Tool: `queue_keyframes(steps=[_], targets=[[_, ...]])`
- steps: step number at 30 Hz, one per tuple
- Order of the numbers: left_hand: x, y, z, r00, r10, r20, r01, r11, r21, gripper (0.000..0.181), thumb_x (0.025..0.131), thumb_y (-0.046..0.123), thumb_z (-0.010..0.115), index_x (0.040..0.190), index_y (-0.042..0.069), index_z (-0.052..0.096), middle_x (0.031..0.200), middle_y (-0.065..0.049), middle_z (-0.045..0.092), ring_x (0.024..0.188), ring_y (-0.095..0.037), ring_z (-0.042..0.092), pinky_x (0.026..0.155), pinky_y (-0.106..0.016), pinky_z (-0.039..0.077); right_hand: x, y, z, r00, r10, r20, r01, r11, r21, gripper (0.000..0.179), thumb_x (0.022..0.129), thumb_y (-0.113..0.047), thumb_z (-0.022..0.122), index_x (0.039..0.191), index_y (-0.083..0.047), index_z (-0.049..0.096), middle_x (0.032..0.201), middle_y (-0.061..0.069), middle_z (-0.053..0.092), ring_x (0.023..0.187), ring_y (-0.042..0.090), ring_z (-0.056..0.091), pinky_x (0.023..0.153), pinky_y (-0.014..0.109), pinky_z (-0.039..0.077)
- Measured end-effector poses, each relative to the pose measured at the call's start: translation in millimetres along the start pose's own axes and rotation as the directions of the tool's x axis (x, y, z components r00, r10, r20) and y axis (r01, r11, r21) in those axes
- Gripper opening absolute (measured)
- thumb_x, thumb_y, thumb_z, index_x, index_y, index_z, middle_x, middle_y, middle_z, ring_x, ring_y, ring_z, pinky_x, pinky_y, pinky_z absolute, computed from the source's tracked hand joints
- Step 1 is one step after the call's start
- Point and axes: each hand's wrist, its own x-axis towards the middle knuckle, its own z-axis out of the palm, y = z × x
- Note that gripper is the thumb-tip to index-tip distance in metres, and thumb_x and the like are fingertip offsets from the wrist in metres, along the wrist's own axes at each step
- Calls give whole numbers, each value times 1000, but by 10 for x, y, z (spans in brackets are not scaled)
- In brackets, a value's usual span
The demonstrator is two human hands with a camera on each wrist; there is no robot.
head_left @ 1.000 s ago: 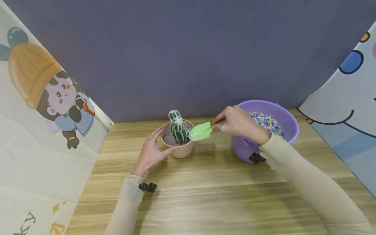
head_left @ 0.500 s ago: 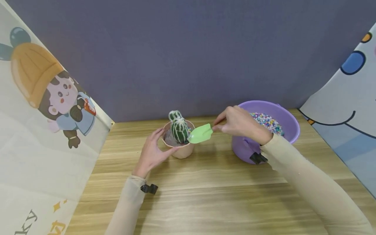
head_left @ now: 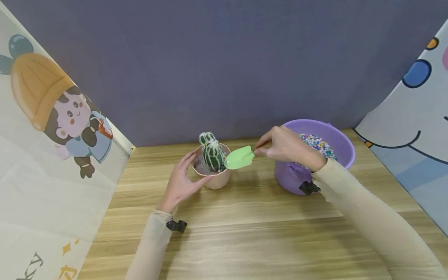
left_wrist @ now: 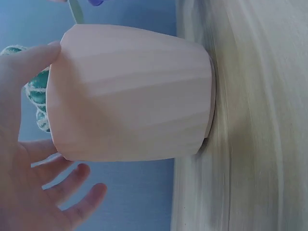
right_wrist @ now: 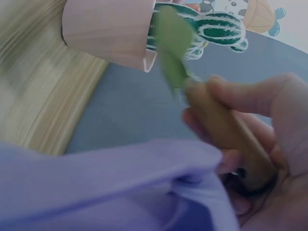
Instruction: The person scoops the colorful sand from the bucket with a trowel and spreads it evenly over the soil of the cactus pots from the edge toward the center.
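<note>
A pale pink flower pot (head_left: 217, 181) stands on the wooden table with a green, white-striped cactus (head_left: 212, 155) in it. My left hand (head_left: 181, 186) holds the pot from its left side, thumb at the near rim and fingers at the far side; in the left wrist view the other fingers (left_wrist: 72, 185) spread off the wall. Between its fingers my right hand (head_left: 285, 144) grips the wooden handle (right_wrist: 226, 130) of a small green trowel (head_left: 239, 158). The blade slants down to the pot's right rim, its tip beside the cactus. Some coloured beads show in the pot there.
Right of the pot stands a purple bucket (head_left: 344, 149) with many multicoloured beads (head_left: 320, 146) in it, partly hidden under my right forearm. A grey-blue partition (head_left: 224, 70) closes off the back, and printed panels (head_left: 45, 186) flank the table (head_left: 245, 233).
The trowel blade has tipped and shifted slightly at the pot's rim, and the beads on it a second ago no longer show there. The left hand keeps its place on the pot.
</note>
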Motion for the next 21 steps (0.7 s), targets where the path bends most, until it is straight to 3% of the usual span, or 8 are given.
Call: queue_keyframes(steps=[6,13,21], targets=[[0,-19,-4,1000,3,12,-3,1000,-20,99,82,55,87,160,9,47,173,-8,37,157,-40,36,127,-68,29,10,5,-1,1000,-16,-5,16,1000,4,11,91,-28,84,97,-19,88,94,1,84,61,11,61,58,31,46],[2,28,13,1000,-21,7,22,1000,-7,102,81,57,88,160,7,46,173,-9,37,157,-40,36,127,-68,30,-9,0,-24,1000,-23,-4,23,999,-31,11,90,-29,85,95,-20,88,94,0,84,72,10,69,68,32,54],[-19,101,64,998,-54,-16,54,999,-4,103,81,61,87,159,7,47,171,-12,38,156,-39,36,127,-66,32,-61,50,-22,1000,-20,-12,19,999,-34,11,90,-29,86,96,-20,88,97,1,84,71,12,65,65,31,48]])
